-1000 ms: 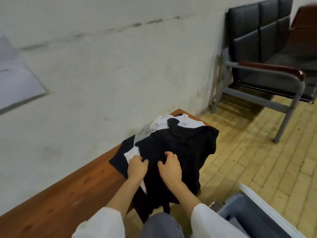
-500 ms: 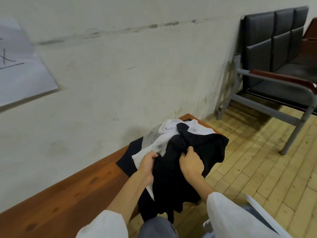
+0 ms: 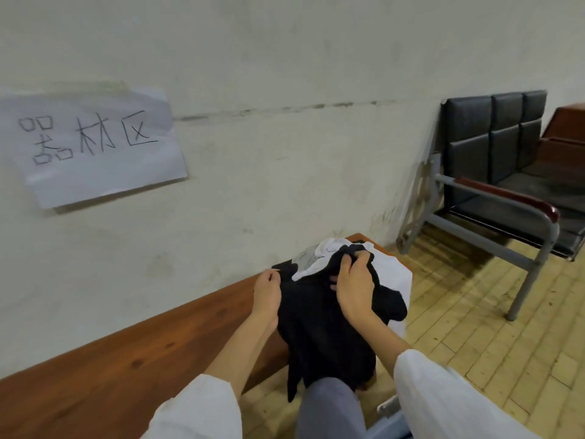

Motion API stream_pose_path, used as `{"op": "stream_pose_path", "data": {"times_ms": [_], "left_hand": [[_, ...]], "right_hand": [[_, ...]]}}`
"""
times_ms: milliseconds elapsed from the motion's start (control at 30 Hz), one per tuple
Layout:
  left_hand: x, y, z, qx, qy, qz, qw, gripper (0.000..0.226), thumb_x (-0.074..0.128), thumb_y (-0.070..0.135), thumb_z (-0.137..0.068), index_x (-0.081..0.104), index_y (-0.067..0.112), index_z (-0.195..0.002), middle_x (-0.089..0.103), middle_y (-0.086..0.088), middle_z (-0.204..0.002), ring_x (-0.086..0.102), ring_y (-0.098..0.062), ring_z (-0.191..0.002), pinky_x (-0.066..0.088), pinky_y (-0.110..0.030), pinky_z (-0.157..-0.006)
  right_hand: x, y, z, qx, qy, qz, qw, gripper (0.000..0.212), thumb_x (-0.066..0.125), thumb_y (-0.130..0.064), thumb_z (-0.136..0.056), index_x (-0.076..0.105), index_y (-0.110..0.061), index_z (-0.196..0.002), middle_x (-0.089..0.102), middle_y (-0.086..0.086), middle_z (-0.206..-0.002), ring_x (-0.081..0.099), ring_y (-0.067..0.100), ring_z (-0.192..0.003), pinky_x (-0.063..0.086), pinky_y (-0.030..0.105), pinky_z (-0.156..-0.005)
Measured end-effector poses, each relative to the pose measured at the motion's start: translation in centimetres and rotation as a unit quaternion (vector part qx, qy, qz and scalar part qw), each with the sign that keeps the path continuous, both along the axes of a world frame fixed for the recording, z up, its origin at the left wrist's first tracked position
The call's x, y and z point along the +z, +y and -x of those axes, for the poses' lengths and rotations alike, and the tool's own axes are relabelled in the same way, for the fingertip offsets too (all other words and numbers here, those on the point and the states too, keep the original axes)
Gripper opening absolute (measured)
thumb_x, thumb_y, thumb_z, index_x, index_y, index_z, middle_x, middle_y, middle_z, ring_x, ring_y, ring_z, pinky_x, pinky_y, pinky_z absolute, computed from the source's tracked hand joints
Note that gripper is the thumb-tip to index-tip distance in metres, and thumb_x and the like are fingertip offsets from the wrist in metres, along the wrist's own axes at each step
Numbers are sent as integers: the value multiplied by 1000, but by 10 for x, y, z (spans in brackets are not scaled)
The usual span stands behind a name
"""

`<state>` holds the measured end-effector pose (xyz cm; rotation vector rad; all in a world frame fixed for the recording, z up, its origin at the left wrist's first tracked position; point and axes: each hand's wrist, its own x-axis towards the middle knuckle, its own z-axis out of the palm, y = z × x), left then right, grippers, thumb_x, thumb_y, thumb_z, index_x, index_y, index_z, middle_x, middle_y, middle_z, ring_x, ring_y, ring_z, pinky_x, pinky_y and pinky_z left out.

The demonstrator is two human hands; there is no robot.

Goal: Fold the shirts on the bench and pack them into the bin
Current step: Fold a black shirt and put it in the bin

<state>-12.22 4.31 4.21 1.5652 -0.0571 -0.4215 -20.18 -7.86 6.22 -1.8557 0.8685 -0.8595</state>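
The long reddish-brown wooden bench (image 3: 126,375) runs along the wall (image 3: 285,153) in front of me. At its far end lies 1 heap of clothes: a white shirt (image 3: 395,274) draped over the end, a bit of grey fabric (image 3: 305,259) beside it, and a black shirt (image 3: 316,318) on top, spilling over the front edge.

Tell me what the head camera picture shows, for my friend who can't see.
A person's left hand and right hand grip a crumpled black cloth shirt that hangs off a long brown wooden bench, over a white cloth shirt. A handwritten white paper sign is on the wall, and a black padded metal-framed chair stands on the right.
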Motion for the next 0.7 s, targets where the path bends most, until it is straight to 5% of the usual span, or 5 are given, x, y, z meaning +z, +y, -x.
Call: {"op": "stream_pose_path", "data": {"times_ms": [200,333,433,567,700], "left_hand": [[38,146,-14,240,-164,-13,957,21,30,16,-103,50,10,-98,52,1,-82,48,-11,-72,39,-24,-61],[49,232,-31,291,-234,-43,927,19,32,18,-103,50,12,-97,53,4,-80,49,-7,-71,38,-19,-61],[49,292,-55,332,-214,-89,914,18,33,18,-102,50,10,-101,56,0,-82,53,-19,-76,40,-28,-63],[21,351,-76,324,-188,-304,876,33,45,5,-92,41,6,-124,56,-17,-114,56,-36,-99,48,-45,-81],[-49,355,-67,151,-277,-504,804,68,72,7,-70,49,5,-133,42,-26,-141,47,-41,-125,40,-51,-100]], "right_hand": [[34,95,-45,21,-53,-58,997,12,32,-28,-102,36,-17,-101,59,5,-82,63,24,-76,54,45,-76],[55,164,-93,93,-52,-12,994,11,35,-20,-102,35,-11,-94,52,4,-76,49,12,-63,38,21,-55],[64,208,-140,186,-32,-28,982,5,36,-17,-102,38,-12,-101,51,-2,-79,50,10,-71,36,23,-62],[62,258,-200,353,9,-50,934,35,41,-5,-97,41,-18,-129,50,2,-113,56,22,-103,42,24,-74],[13,310,-208,468,129,-33,874,76,44,4,-91,12,-30,-151,32,4,-144,56,9,-83,47,17,-59]]}}
